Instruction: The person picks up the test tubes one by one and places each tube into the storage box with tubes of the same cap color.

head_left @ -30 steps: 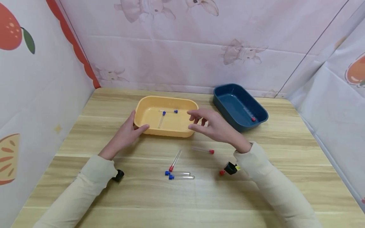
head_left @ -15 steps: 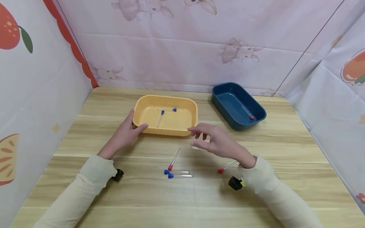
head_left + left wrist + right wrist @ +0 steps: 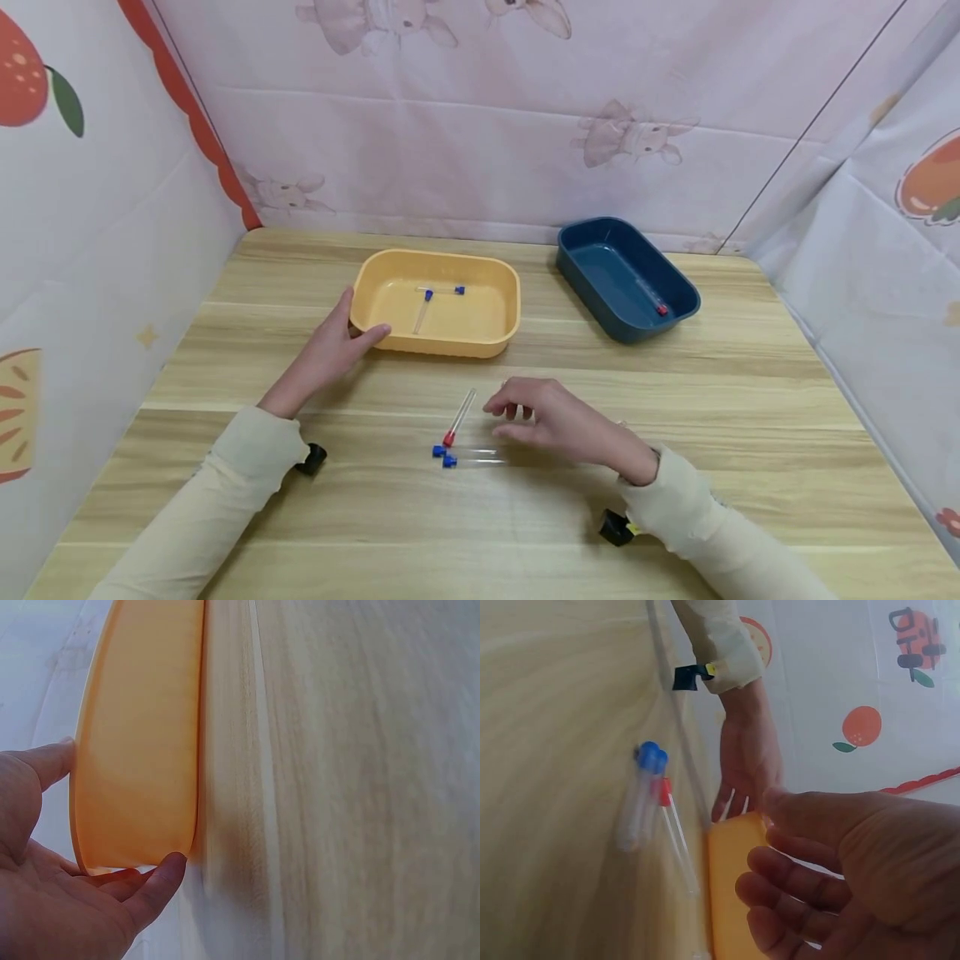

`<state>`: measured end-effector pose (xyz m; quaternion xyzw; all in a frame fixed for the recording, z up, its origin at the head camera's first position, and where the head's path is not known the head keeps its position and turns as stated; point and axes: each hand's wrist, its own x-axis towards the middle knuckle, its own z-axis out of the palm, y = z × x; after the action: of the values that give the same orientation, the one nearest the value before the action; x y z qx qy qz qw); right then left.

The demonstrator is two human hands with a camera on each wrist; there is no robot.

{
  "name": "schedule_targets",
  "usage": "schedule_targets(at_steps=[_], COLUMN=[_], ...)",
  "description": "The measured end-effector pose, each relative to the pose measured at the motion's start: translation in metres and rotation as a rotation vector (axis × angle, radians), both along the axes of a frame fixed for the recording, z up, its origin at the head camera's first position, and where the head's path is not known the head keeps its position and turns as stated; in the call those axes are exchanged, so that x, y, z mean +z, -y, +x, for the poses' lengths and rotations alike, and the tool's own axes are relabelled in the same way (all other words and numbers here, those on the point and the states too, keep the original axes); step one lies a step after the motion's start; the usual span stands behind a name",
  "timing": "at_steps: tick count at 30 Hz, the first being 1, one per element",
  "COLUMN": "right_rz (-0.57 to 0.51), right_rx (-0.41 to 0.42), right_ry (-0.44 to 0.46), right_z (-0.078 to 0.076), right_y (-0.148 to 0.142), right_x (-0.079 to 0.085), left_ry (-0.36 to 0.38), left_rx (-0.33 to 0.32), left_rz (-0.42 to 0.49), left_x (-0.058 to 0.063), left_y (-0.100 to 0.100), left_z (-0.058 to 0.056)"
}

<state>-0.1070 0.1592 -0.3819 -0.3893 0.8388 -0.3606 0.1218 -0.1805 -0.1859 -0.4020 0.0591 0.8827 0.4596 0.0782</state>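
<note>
Yellow tray: we see a matte, rounded oblong with sloping walls and a thin rim [image 3: 472,323]; it stands on the pale wood-grain table [image 3: 360,517], towards the back.
Left hand: we find it [image 3: 333,346] gripping the near left corner of the yellow tray; the thumb lies over the rim, the fingers against the outer wall.
Right hand: we see it [image 3: 551,421] above the table, just beside the loose tubes; the fingers are loosely bent, the thumb apart from their tips.
Red-capped tube: we note a slim, clear barrel [image 3: 461,414] lying aslant on the table, its bright red cap towards us, near two blue caps.
Blue-capped tubes: we count two side by side on the table, an upper tube [image 3: 468,451] and a lower tube [image 3: 477,462]; both are transparent, with caps to the left.
Tubes in the yellow tray: we see two more with blue caps; one lies crosswise [image 3: 441,290], the other slants towards us [image 3: 422,315].
Dark blue tray: we see it [image 3: 592,307] at back right, glossy inside; a red cap [image 3: 662,310] shows within.
</note>
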Motion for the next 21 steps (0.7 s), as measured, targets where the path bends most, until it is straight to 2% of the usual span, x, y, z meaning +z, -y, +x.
schedule_targets(at_steps=[8,14,21], right_rz=[0.035,0.051,0.105], right_rx=[0.013,0.058,0.057], right_ry=[0.074,0.062,0.030], right_z=[0.010,0.016,0.022], right_y=[0.000,0.001,0.005], right_x=[-0.013,-0.022,-0.028], left_ry=[0.001,-0.001,0.007], left_rx=[0.004,0.003,0.005], left_rz=[-0.014,-0.015,-0.024], left_x=[0.000,-0.001,0.000], left_y=[0.001,0.000,0.000], left_z=[-0.001,0.000,0.001])
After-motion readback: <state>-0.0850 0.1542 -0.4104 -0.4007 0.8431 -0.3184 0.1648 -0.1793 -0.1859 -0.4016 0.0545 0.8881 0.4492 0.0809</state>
